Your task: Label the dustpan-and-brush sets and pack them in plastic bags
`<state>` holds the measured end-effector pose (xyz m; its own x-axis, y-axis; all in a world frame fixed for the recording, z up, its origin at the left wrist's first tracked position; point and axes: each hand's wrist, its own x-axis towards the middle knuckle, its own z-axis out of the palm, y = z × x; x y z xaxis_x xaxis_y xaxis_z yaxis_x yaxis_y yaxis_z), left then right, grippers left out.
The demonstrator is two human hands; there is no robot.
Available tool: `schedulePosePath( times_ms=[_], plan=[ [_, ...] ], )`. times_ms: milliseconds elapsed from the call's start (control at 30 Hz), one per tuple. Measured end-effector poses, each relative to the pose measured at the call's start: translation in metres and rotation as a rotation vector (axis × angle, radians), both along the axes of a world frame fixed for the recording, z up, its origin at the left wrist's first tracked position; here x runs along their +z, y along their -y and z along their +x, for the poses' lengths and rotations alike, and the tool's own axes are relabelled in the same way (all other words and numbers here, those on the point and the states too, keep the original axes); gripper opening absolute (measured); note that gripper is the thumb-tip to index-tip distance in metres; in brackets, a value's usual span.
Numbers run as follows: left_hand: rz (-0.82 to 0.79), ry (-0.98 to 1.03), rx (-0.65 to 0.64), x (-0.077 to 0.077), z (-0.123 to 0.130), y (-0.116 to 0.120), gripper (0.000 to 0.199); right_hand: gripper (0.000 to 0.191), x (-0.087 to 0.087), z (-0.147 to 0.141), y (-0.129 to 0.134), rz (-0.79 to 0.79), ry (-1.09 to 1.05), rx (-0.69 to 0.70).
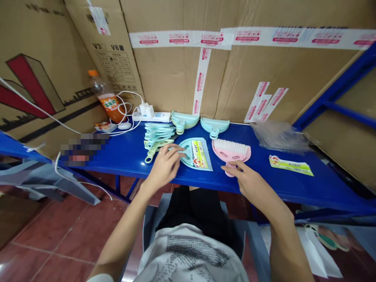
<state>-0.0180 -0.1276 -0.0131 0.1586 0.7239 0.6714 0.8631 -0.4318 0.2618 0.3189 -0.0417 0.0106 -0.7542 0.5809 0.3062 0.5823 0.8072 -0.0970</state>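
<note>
A light-blue dustpan (186, 159) with a brush nested in it lies sideways on the table, a yellow-green label card (200, 153) across it. My left hand (168, 161) is curled over its handle end on the left, hiding the handle. To the right is a pink dustpan (217, 152) with a white-bristled brush (232, 146) inside, bristles facing away from me. The thumb and fingers of my right hand (244, 172) pinch its pink handle. Just beyond my left hand lies a pile of pale blue and green handled pieces (158, 135).
Two stacks of dustpans (185, 120) stand at the back against cardboard boxes (176, 74). A power strip (160, 116), cables and an orange drink bottle (109, 102) are at the back left. Clear plastic bags (277, 135) and a loose label card (290, 165) lie on the right.
</note>
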Motion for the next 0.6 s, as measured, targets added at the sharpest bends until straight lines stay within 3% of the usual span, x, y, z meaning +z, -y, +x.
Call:
schedulePosePath(
  times_ms=[100, 200, 467, 600],
  plan=[
    [-0.056, -0.067, -0.071, 0.000, 0.026, 0.002, 0.031, 0.067, -0.003, 0.002, 0.009, 0.033, 0.019, -0.020],
    [-0.109, -0.123, -0.052, -0.004, 0.040, -0.002, 0.037, 0.068, -0.005, 0.001, 0.014, 0.034, 0.021, -0.043],
    [-0.167, -0.124, -0.042, -0.007, 0.041, -0.006, 0.032, 0.061, -0.007, -0.009, 0.025, 0.032, 0.000, -0.049],
    [-0.161, -0.124, -0.023, -0.007, 0.042, -0.006, 0.038, 0.066, 0.006, 0.009, 0.029, 0.005, -0.035, -0.060]
  ],
)
